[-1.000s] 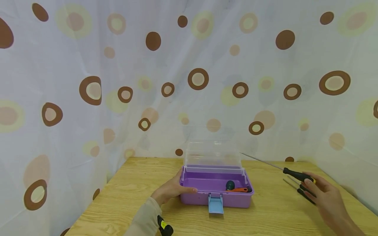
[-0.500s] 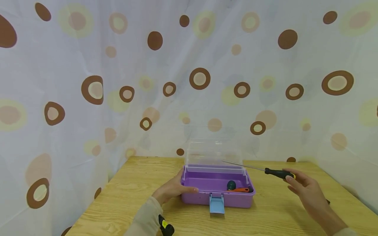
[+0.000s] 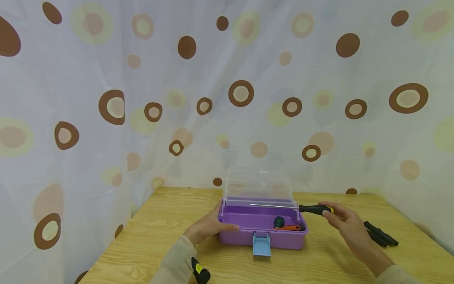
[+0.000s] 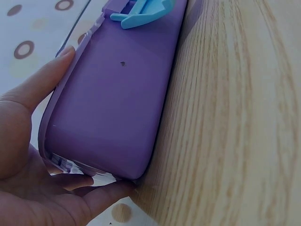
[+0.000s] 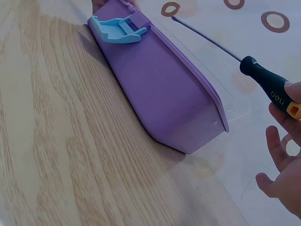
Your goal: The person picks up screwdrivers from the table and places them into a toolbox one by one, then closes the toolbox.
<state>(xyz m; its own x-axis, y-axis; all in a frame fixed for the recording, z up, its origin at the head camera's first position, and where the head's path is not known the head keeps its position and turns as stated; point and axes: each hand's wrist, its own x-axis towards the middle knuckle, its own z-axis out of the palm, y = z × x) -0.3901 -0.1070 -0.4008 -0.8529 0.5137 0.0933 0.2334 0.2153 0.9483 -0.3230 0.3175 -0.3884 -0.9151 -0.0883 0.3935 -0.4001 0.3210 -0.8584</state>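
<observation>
The right grip (image 3: pixel 349 228) pinches the handle of a screwdriver (image 3: pixel 315 209) between thumb and fingers; the handle is black with a yellow end and reads "deli". Its thin shaft points left, held above the right part of a purple box (image 3: pixel 235 238) and apart from it in the right wrist view. The left grip (image 3: pixel 208 228) holds the box by its left end, thumb over the front rim and fingers around the corner. The box sits on the wood-grain table (image 3: pixel 159 236), its clear lid (image 3: pixel 259 181) raised at the back and a light blue latch (image 3: pixel 261 246) hanging at the front. Inside, at the right, lie a dark green rounded piece (image 3: pixel 279 221) and an orange piece (image 3: pixel 291 228). Black handles (image 3: pixel 383 234) lie right of the right grip.
</observation>
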